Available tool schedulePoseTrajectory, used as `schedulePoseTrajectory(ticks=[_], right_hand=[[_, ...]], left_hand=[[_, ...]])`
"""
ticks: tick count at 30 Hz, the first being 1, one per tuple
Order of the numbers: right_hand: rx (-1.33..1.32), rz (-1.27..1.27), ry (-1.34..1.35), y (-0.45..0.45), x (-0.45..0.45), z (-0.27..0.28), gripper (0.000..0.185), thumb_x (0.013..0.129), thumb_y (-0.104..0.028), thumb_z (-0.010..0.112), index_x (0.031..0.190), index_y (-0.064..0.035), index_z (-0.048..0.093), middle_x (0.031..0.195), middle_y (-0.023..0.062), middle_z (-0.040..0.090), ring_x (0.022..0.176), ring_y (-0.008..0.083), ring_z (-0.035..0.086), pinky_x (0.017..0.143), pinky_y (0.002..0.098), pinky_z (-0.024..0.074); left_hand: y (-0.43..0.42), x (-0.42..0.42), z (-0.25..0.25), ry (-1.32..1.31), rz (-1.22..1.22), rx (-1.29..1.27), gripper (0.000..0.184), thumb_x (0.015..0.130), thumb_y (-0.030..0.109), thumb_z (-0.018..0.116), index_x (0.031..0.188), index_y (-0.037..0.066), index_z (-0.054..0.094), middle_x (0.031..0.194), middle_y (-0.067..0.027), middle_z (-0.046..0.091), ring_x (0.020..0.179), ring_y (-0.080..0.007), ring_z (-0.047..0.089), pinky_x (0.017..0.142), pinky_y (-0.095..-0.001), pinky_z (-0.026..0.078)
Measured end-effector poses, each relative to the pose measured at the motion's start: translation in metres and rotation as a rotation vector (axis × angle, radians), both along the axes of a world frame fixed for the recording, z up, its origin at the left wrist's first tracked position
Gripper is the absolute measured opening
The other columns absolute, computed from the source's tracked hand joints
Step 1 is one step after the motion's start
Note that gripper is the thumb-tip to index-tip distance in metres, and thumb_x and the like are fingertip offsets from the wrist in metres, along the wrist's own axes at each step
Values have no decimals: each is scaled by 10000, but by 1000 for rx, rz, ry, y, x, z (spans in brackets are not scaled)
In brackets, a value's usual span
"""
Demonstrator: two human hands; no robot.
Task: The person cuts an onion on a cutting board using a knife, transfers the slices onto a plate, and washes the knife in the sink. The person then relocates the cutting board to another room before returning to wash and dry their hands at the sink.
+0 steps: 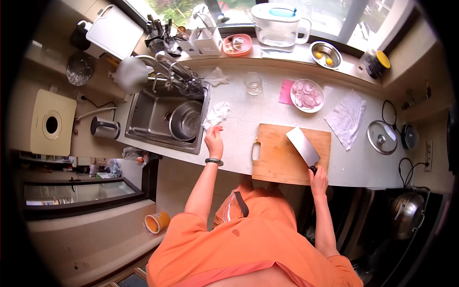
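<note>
Cleaver [302,145] points far-left diagonally, right fingers [319,175] holding its handle [313,169], left fingers [214,129] apparently touching cloth [218,114].

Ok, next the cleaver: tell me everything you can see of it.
The cleaver has a broad, roughly rectangular blade that looks like shiny metal, and a short dark handle, mostly covered by the right hand gripping it. The blade shows its flat side, slanting away and to the left over the wooden board. Whether it touches the wood is unclear.
</note>
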State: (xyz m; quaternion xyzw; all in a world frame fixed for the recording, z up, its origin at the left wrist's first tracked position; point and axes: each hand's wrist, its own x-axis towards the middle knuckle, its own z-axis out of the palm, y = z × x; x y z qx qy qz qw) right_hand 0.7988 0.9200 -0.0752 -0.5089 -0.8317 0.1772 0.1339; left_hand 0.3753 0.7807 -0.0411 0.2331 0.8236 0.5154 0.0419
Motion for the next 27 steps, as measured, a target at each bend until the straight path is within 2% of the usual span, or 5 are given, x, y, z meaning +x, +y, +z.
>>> schedulePoseTrajectory(ticks=[8, 13, 20, 22, 27], right_hand=[[-181, -16, 159, -31, -66, 43, 331, 795, -271, 775, 865, -16, 576, 706, 189, 641, 673, 407, 628, 603, 447, 493], [-271, -53, 184, -86, -163, 67, 326, 778, -247, 780, 789, 10, 580, 657, 171, 630, 588, 303, 635, 568, 383, 493], [-442, -162, 160, -176, -290, 84, 319, 792, -249, 775, 787, 19, 602, 629, 157, 613, 560, 241, 604, 550, 360, 472], [-466, -163, 150, -191, -310, 86, 327, 799, -254, 771, 783, 21, 596, 614, 148, 595, 546, 222, 581, 543, 351, 463], [-485, -143, 170, -205, -348, 86, 341, 817, -267, 756, 776, 27, 589, 612, 159, 596, 534, 240, 568, 549, 362, 464]], left_hand=[[-82, -217, 4, 207, 98, -97, 320, 954, 205, 555, 726, 19, 681, 891, -154, 688, 901, -304, 643, 807, -393, 484], [-87, -361, -12, 279, -169, -178, 271, 932, 202, 571, 752, 64, 720, 1310, -157, 582, 1273, -306, 458, 1062, -408, 352], [-60, -451, -18, 306, -682, -96, 186, 885, 167, 611, 764, 58, 701, 1264, -116, 611, 1256, -332, 437, 1064, -411, 351], [-54, -459, -18, 393, -829, -122, 184, 941, 163, 560, 991, 28, 676, 1003, -44, 674, 1183, -268, 493, 1030, -372, 365], [-58, -456, -26, 222, -822, -58, 206, 963, 170, 552, 1033, 6, 654, 1061, -99, 656, 1078, -266, 563, 934, -346, 439]])
